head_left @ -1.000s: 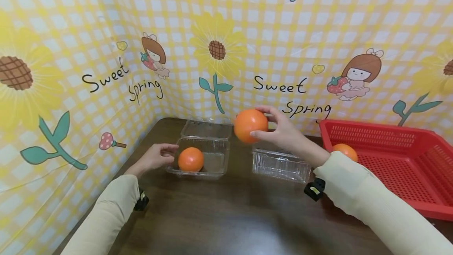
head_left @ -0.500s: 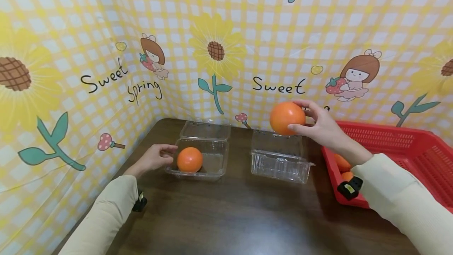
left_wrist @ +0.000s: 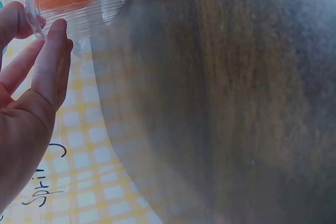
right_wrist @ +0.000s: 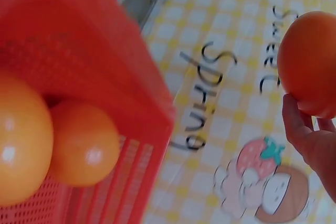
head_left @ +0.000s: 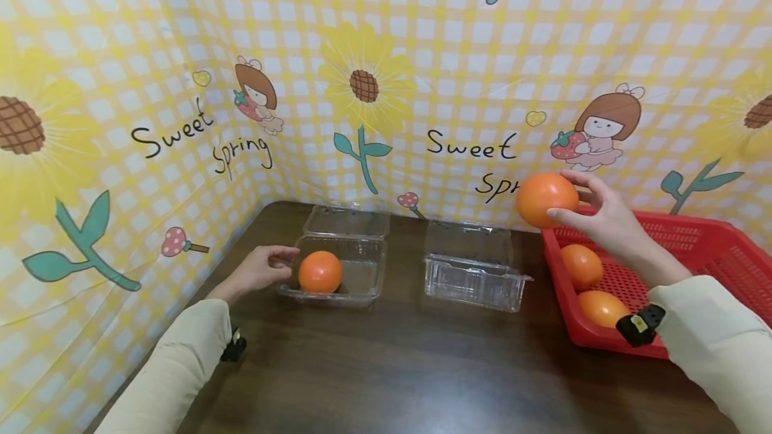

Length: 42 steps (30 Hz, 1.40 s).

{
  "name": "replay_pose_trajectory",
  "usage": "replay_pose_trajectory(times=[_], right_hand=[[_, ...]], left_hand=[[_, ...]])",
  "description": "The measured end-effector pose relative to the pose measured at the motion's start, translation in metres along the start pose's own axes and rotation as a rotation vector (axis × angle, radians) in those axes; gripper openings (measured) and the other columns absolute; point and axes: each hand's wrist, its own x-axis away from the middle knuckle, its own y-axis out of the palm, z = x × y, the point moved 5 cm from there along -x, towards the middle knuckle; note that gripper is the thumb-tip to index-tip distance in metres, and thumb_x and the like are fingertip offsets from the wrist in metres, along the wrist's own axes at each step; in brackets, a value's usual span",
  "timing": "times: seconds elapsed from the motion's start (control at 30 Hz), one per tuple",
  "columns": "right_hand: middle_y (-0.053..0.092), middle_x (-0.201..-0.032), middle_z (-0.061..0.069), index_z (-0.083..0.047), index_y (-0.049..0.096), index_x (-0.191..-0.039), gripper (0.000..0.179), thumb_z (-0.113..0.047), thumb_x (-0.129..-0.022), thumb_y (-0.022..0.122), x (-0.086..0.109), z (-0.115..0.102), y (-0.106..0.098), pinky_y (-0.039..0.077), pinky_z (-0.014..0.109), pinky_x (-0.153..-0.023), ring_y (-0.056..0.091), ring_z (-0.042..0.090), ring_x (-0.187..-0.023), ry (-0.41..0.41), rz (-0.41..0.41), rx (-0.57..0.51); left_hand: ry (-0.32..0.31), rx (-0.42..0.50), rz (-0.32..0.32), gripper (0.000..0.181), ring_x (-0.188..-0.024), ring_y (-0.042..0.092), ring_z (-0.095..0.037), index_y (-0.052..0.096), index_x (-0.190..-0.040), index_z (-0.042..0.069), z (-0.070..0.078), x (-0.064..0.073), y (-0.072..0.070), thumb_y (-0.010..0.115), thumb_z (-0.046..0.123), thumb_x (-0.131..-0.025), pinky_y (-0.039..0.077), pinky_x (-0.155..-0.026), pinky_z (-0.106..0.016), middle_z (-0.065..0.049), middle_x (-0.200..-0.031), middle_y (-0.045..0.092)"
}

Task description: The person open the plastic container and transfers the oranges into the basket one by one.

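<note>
My right hand (head_left: 618, 230) grips an orange (head_left: 545, 200) between thumb and fingers, raised above the left end of the red basket (head_left: 563, 313). In the right wrist view the held orange (right_wrist: 310, 64) is at the right edge, partly cut off. The left hand (head_left: 259, 270) is at the left side of an open clear plastic clamshell container (head_left: 366, 273). In the left wrist view its thumb and fingers (left_wrist: 50, 61) pinch the container's rim. Another orange (head_left: 319, 272) lies inside, at the container's left end.
A second open clamshell container (head_left: 473, 284) stands between the first one and the basket. Two oranges are visible in the basket: one farther back (head_left: 581, 266), one nearer (head_left: 602, 310). A patterned cloth (head_left: 386, 173) hangs behind and left of the brown table (head_left: 386, 367).
The right hand has carried its orange rightward, from between the two containers to over the basket's left end. The left hand stays by its container. Both basket oranges have come into fuller view.
</note>
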Motion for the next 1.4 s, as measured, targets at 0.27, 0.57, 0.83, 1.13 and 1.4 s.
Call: replay_pose_trajectory(times=[0.27,0.57,0.83,1.13,1.4], right_hand=[[0.033,-0.128,0.008,-0.018,0.027,-0.138,0.063,-0.028,-0.085,0.059,0.004,0.026,-0.028,0.041,0.012,-0.069,0.040,0.010,-0.104,0.051,0.059,0.040],[0.034,-0.126,0.010,-0.011,0.025,-0.138,0.065,-0.028,-0.085,0.058,0.007,0.050,-0.053,0.041,0.007,-0.067,0.041,0.001,-0.099,0.076,0.121,0.063],[0.035,-0.122,0.007,-0.015,0.025,-0.138,0.063,-0.026,-0.086,0.057,0.017,0.079,-0.070,0.042,0.007,-0.065,0.040,-0.005,-0.093,0.122,0.158,0.021],[0.044,-0.105,-0.011,-0.022,0.025,-0.139,0.066,-0.026,-0.083,0.060,0.025,0.103,-0.091,0.041,0.007,-0.060,0.045,-0.013,-0.080,0.194,0.272,-0.032],[0.040,-0.114,-0.003,-0.017,0.023,-0.141,0.072,-0.026,-0.081,0.063,0.033,0.124,-0.105,0.042,0.006,-0.056,0.043,-0.011,-0.074,0.264,0.410,-0.040]], left_hand=[[-0.008,0.002,0.007,0.045,-0.091,0.057,-0.032,0.046,-0.119,-0.014,0.002,0.003,0.000,0.057,-0.001,-0.078,0.051,-0.067,-0.027,-0.029,-0.111,0.052],[0.079,0.045,0.012,0.043,-0.086,0.059,-0.026,0.052,-0.117,-0.008,-0.006,-0.001,-0.003,0.058,0.006,-0.077,0.051,-0.065,-0.030,-0.023,-0.106,0.056],[0.017,0.004,0.016,0.043,-0.089,0.058,-0.029,0.049,-0.117,-0.012,0.000,0.000,-0.002,0.057,0.003,-0.077,0.051,-0.068,-0.030,-0.027,-0.109,0.054],[-0.003,-0.008,0.015,0.044,-0.090,0.058,-0.032,0.048,-0.118,-0.013,-0.001,-0.002,0.002,0.057,-0.001,-0.077,0.050,-0.067,-0.028,-0.028,-0.110,0.053],[-0.006,-0.011,0.017,0.044,-0.091,0.057,-0.032,0.047,-0.118,-0.013,0.000,-0.002,0.002,0.057,-0.002,-0.077,0.051,-0.068,-0.030,-0.029,-0.110,0.052]])
